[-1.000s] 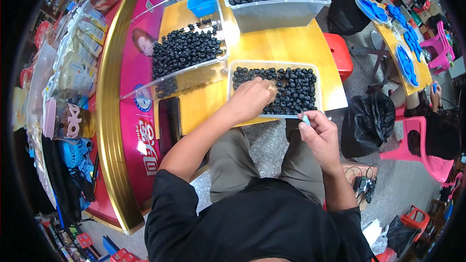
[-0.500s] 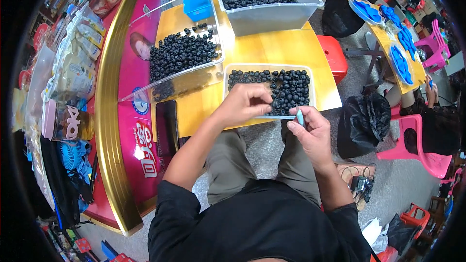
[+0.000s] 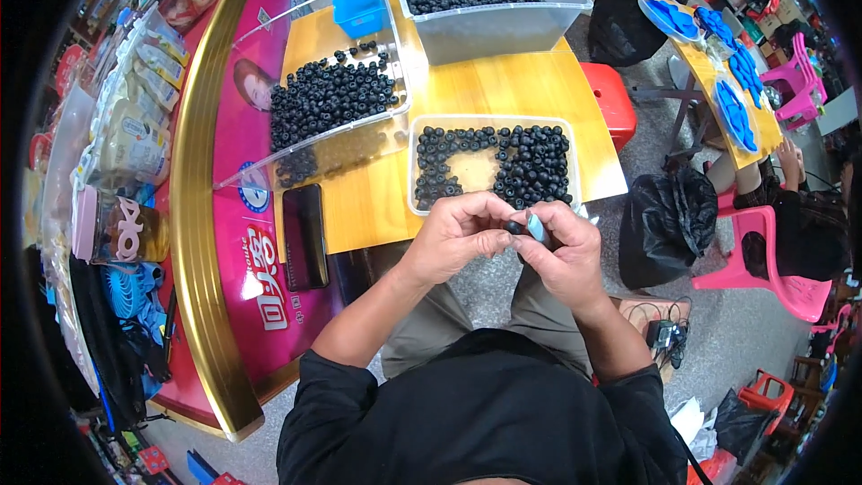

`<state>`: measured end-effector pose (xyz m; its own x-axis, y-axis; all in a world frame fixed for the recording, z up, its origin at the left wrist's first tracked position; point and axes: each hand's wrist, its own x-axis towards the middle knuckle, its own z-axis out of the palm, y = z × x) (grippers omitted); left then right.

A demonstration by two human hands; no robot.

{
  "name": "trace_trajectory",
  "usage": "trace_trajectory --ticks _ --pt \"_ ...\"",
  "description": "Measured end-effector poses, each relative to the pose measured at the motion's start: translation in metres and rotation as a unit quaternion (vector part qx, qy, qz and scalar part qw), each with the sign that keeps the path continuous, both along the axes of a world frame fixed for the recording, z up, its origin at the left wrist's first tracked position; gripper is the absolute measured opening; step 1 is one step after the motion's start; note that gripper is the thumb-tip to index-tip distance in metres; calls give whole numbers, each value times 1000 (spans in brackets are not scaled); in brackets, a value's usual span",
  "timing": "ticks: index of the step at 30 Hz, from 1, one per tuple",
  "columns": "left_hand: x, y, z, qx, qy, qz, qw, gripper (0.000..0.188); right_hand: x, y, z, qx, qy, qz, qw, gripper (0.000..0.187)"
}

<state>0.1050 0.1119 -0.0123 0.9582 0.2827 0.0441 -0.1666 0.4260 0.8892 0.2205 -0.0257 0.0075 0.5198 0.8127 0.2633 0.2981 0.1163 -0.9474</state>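
My left hand (image 3: 456, 241) pinches a small round black piece (image 3: 514, 227) between thumb and fingertips, just in front of the shallow clear tray. Close against it, my right hand (image 3: 569, 259) grips a small light-blue tool (image 3: 536, 228); its working end is hidden by the fingers, so its kind is unclear. The hands meet above my lap at the near edge of the table. Beyond them, the shallow tray (image 3: 471, 171) holds many similar black pieces around a bare patch of its bottom.
On the wooden table (image 3: 503, 85), a clear bin (image 3: 409, 94) at left holds more black pieces and a blue basket (image 3: 357, 11). A deep translucent bin (image 3: 503, 38) of them stands behind. A dark phone-like slab (image 3: 305, 238) lies left. Red stool (image 3: 609, 103) and black bag (image 3: 669, 229) stand right.
My left hand has come back from over the tray toward me, now with a black piece, and meets my right hand. The right hand has shifted slightly nearer, still gripping the light-blue tool.
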Motion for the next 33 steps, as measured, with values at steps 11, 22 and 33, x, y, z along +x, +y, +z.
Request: trace_trajectory --ticks 11,22,33 --pt "-4 -12 -18 -231 -43 -31 972 21 -3 -5 5 4 34 44 998 25" --pt "-9 -6 -20 -241 -33 -72 967 20 -11 -4 2 20 90 35 995 28" --pt "-10 -10 -22 -184 -105 -35 977 22 -15 -7 -1 9 187 45 981 22"
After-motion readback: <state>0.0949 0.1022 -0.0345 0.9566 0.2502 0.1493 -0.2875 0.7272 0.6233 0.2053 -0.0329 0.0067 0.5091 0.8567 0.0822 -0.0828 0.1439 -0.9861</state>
